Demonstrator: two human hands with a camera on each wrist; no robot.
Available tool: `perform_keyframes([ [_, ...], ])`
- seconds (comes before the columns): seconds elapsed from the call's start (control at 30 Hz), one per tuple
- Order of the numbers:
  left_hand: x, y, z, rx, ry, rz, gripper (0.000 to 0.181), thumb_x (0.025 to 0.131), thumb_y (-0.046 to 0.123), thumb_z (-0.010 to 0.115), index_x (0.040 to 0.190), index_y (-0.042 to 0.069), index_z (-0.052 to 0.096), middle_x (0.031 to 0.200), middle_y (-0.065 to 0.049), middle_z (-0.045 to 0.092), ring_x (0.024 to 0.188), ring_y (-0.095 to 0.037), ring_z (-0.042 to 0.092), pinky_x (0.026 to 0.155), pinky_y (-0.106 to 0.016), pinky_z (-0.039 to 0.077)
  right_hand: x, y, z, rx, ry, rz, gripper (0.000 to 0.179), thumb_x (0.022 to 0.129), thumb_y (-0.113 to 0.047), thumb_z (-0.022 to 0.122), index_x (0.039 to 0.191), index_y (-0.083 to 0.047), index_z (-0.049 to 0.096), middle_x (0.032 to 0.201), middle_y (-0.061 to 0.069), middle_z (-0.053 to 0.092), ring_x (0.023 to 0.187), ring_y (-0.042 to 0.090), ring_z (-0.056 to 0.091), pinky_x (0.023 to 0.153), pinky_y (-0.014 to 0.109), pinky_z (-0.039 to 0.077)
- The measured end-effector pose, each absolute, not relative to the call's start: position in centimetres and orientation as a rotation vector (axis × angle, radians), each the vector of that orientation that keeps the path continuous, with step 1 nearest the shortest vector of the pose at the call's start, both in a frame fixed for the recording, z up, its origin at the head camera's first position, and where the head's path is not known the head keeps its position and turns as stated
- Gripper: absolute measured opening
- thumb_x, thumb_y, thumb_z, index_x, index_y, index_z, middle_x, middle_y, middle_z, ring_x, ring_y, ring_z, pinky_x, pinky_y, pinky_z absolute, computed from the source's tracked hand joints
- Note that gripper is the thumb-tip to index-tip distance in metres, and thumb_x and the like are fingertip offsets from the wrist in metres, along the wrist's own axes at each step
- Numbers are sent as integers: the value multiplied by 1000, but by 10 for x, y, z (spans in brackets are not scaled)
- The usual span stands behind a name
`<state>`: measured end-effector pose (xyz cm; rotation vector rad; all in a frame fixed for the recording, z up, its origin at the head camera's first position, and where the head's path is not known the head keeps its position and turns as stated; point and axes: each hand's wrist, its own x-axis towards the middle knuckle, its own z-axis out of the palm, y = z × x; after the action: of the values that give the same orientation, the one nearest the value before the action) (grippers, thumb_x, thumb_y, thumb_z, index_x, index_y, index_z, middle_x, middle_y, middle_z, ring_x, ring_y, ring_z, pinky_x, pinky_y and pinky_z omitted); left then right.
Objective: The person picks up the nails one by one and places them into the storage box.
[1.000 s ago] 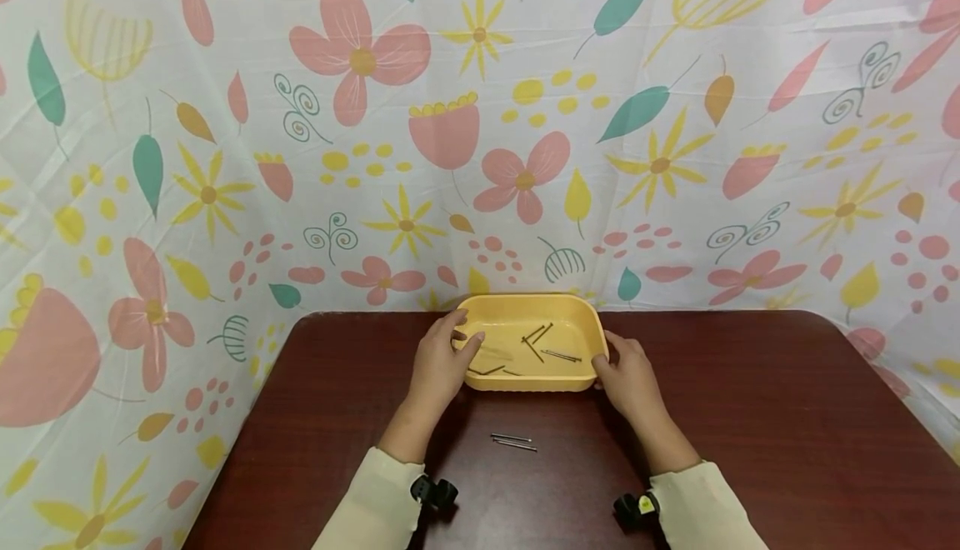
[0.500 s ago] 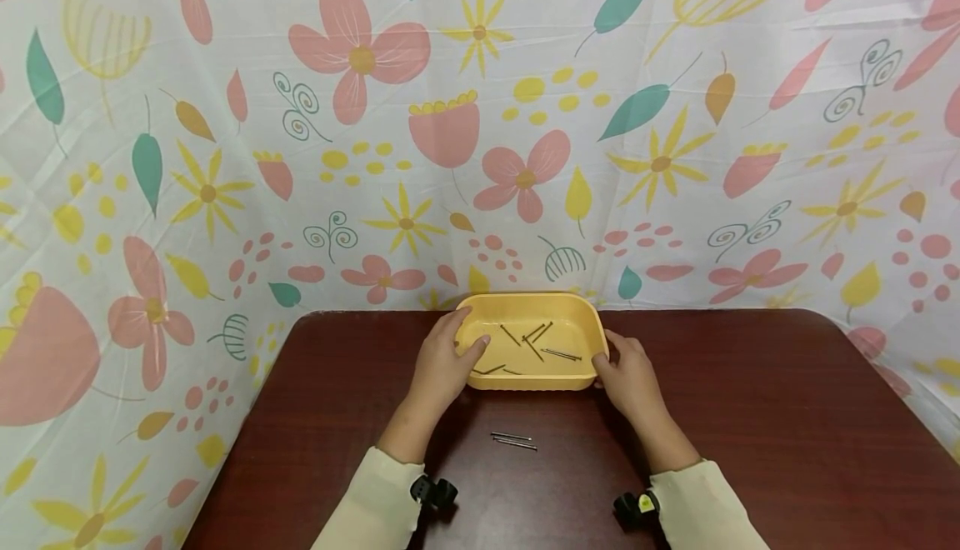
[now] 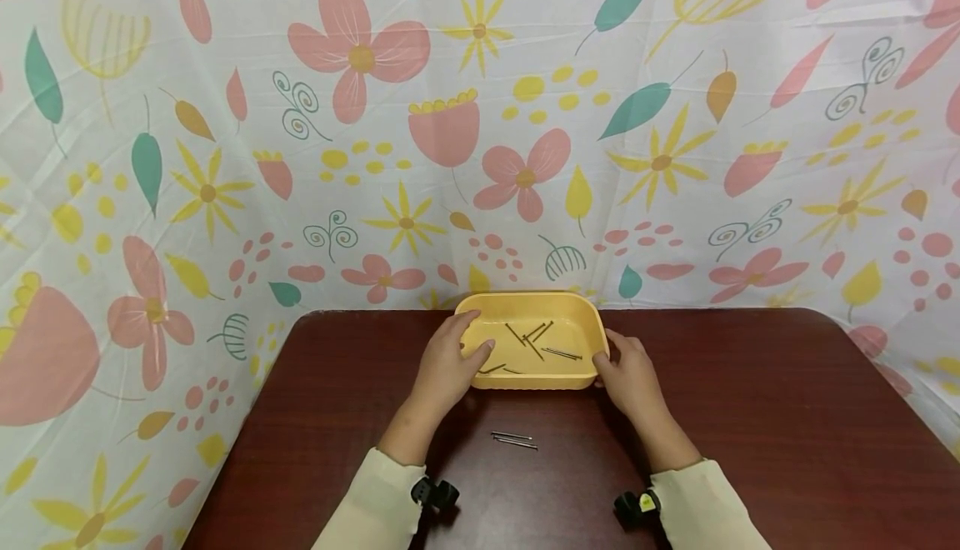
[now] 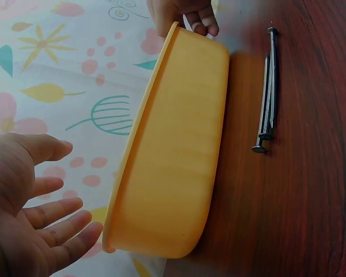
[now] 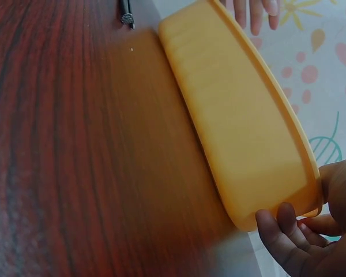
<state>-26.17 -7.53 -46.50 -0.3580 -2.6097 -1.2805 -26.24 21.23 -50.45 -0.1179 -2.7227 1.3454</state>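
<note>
A yellow plastic tray [image 3: 532, 382] stands at the back of the table, with several nails [image 3: 562, 354] lying loose inside it. My right hand [image 3: 628, 372] grips the tray's right end, thumb at the rim and fingers underneath on the outer wall, as the right wrist view shows. Over the left end hovers my left hand [image 3: 447, 360], its fingers spread and relaxed. In the left wrist view those fingers [image 4: 63, 228] hold nothing and point at the tray's rim. Three loose nails [image 3: 514, 442] lie side by side on the table in front of the tray.
The dark red-brown wooden table [image 3: 360, 383] runs out to both sides and toward me. Right behind the tray hangs a flower-printed cloth [image 3: 525, 225]. Black camera mounts [image 3: 435, 493] sit at both wrists.
A blurred nail near my left thumb one second ago now lies in the tray with the others, having shifted slightly right. My left hand has moved a little right; the right keeps its grip.
</note>
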Motion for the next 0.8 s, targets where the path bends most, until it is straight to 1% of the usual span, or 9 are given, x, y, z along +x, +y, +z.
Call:
perform_keyframes([
  [0.17,-260,-73,-466,-357,-2628,-1267,51,96,29,70,142,12,57,140,-9,59,127,-29,58,99,-45,53,-262,213,-505,-111,-2719,1348,59,96,-15,47,150,9,40,134,28,45,68,22,70,59,23,57],
  [0.33,-259,-72,-464,-367,-2635,-1255,51,96,29,69,142,12,57,140,-9,59,127,-29,58,99,-43,53,-262,213,-505,-115,-2718,1355,58,97,-15,47,150,8,40,135,27,45,68,22,70,60,23,57],
  [0.43,-258,-72,-463,-373,-2648,-1247,50,96,30,69,142,13,58,140,-9,58,128,-30,57,100,-45,52,-262,212,-505,-120,-2718,1361,58,98,-15,47,150,8,40,135,27,45,68,23,71,61,23,57],
  [0.57,-254,-74,-462,-393,-2643,-1221,44,96,28,69,137,11,62,137,-10,60,128,-31,57,104,-49,49,-262,212,-506,-123,-2717,1370,57,99,-15,47,151,8,39,134,27,45,70,23,72,61,24,58],
  [0.67,-252,-75,-461,-414,-2631,-1198,40,95,25,71,132,10,64,135,-10,61,129,-30,57,107,-49,47,-263,212,-506,-124,-2719,1373,57,99,-15,47,151,8,39,134,27,45,70,24,72,61,24,58],
  [0.73,-249,-75,-461,-427,-2634,-1182,40,95,25,71,131,11,65,134,-9,61,128,-29,57,107,-48,47,-263,212,-506,-122,-2719,1372,57,99,-15,47,151,8,39,134,27,45,70,24,72,61,23,57],
  [0.8,-247,-75,-460,-445,-2641,-1165,39,94,25,71,130,12,66,132,-8,61,125,-29,58,103,-46,49,-262,213,-506,-119,-2717,1372,57,99,-14,47,150,9,39,133,27,45,70,24,72,61,23,57],
])
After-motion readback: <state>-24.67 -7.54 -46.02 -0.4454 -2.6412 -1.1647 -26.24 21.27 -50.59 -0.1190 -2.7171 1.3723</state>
